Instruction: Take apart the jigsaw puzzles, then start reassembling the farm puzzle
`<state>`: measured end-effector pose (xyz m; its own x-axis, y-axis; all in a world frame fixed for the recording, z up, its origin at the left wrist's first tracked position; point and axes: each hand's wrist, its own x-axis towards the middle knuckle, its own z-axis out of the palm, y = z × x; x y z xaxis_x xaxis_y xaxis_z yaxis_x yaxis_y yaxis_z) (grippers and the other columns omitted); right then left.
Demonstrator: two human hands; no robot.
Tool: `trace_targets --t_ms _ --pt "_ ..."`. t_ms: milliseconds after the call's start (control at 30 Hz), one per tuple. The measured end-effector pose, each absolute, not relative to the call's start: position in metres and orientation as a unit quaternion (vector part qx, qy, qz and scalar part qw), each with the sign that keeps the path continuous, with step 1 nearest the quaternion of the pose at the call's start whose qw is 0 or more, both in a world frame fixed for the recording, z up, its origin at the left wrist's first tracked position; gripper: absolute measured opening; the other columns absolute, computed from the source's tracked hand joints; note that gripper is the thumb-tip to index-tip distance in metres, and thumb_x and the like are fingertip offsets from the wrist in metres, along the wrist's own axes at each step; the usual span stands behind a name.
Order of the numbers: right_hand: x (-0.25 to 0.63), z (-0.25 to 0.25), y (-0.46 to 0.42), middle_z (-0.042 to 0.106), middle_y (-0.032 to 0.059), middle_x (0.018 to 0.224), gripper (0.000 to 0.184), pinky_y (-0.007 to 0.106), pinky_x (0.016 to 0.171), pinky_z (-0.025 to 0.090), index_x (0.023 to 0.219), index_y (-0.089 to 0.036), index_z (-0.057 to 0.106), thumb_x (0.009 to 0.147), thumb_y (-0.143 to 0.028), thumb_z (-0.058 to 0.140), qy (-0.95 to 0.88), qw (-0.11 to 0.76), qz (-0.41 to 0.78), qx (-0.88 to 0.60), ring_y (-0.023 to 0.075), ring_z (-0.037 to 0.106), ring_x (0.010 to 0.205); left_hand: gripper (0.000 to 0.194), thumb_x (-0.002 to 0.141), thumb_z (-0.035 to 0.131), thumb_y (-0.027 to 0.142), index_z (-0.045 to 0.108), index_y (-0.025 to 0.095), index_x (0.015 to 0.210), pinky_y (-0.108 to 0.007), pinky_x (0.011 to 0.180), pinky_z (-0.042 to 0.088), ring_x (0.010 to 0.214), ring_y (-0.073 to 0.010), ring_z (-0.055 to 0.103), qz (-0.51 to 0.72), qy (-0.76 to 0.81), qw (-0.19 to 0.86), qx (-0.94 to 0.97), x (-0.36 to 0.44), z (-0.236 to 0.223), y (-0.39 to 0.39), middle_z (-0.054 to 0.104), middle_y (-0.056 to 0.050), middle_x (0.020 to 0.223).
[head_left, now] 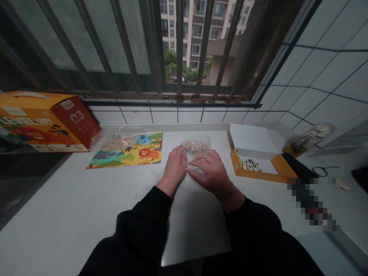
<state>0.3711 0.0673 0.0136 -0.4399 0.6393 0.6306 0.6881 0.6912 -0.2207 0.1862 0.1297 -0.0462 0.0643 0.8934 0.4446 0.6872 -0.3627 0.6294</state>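
A clear plastic bag (196,145) of thin pale sticks, which look like cotton swabs, lies on the white counter in front of me. My left hand (176,165) holds the bag's near left side, with its fingers close together. My right hand (209,169) is on the near right side, its fingers bent over the plastic and its thumb reaching toward the left hand. The exact grip of the fingertips is partly hidden. To the right stands an open yellow box (263,177) with a white lid and a cluster of dark-and-white sticks (249,165) inside.
An illustrated animal sheet (129,156) lies at the left, with crinkled clear plastic (113,138) over its far corner. Beyond it stands an orange carton (43,120). A clear jar (312,136) and a black loop (320,171) are at the right. A barred window rises behind the counter.
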Motion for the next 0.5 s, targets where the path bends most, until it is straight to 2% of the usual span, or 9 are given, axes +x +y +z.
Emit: trace_targets --t_ms 67,133,167,233,333,433,500 --pt "0.365 0.006 0.074 0.068 0.0136 0.147 0.039 0.055 0.123 0.035 0.133 -0.031 0.080 0.100 -0.053 0.076 -0.845 0.320 -0.052 -0.425 0.0341 0.057 0.137 0.035 0.103 0.054 0.026 0.071 0.017 0.132 -0.055 0.128 0.043 0.147 -0.0327 0.057 0.421 0.561 0.060 0.710 0.167 -0.036 0.128 0.064 -0.019 0.151" --pt "0.360 -0.006 0.081 0.050 0.0124 0.169 0.050 0.064 0.131 0.021 0.144 -0.035 0.074 0.097 -0.052 0.080 -0.859 0.236 -0.031 -0.453 0.0388 0.043 0.154 0.032 0.100 0.057 0.025 0.073 0.017 0.127 -0.058 0.130 0.040 0.151 -0.0360 0.051 0.408 0.588 -0.004 0.698 0.143 -0.024 0.128 0.060 -0.020 0.154" --pt "0.357 -0.012 0.085 0.046 0.0115 0.173 0.050 0.066 0.132 0.019 0.145 -0.035 0.073 0.098 -0.050 0.079 -0.863 0.196 -0.014 -0.466 0.0399 0.039 0.158 0.031 0.099 0.058 0.025 0.074 0.016 0.125 -0.058 0.130 0.038 0.153 -0.0372 0.049 0.396 0.605 -0.028 0.690 0.129 -0.019 0.127 0.058 -0.021 0.156" --pt "0.353 -0.025 0.091 0.049 0.0108 0.172 0.046 0.066 0.131 0.022 0.148 -0.033 0.070 0.104 -0.047 0.071 -0.858 0.142 0.017 -0.493 0.0388 0.037 0.161 0.034 0.098 0.058 0.026 0.075 0.015 0.126 -0.061 0.133 0.032 0.160 -0.0405 0.038 0.368 0.644 -0.067 0.667 0.099 -0.011 0.126 0.048 -0.022 0.166" --pt "0.353 -0.038 0.105 0.059 0.0110 0.164 0.045 0.062 0.131 0.029 0.154 -0.029 0.065 0.111 -0.041 0.057 -0.833 0.135 0.030 -0.535 0.0339 0.041 0.160 0.042 0.096 0.060 0.030 0.075 0.013 0.132 -0.068 0.134 0.024 0.166 -0.0458 0.025 0.329 0.699 -0.089 0.629 0.052 -0.008 0.124 0.032 -0.021 0.178" --pt "0.360 -0.042 0.123 0.060 0.0143 0.162 0.042 0.067 0.129 0.028 0.150 -0.025 0.068 0.111 -0.032 0.052 -0.778 0.154 0.011 -0.609 0.0351 0.043 0.158 0.050 0.093 0.061 0.033 0.073 0.013 0.137 -0.070 0.134 0.020 0.165 -0.0471 0.024 0.292 0.728 -0.081 0.615 0.013 -0.012 0.125 0.035 -0.020 0.178" --pt "0.365 -0.039 0.133 0.052 0.0180 0.168 0.042 0.073 0.127 0.026 0.146 -0.022 0.070 0.108 -0.026 0.054 -0.729 0.170 -0.014 -0.663 0.0403 0.037 0.161 0.051 0.096 0.053 0.032 0.071 0.008 0.138 -0.065 0.135 0.022 0.162 -0.0438 0.032 0.285 0.728 -0.070 0.620 -0.003 -0.015 0.128 0.044 -0.023 0.171"
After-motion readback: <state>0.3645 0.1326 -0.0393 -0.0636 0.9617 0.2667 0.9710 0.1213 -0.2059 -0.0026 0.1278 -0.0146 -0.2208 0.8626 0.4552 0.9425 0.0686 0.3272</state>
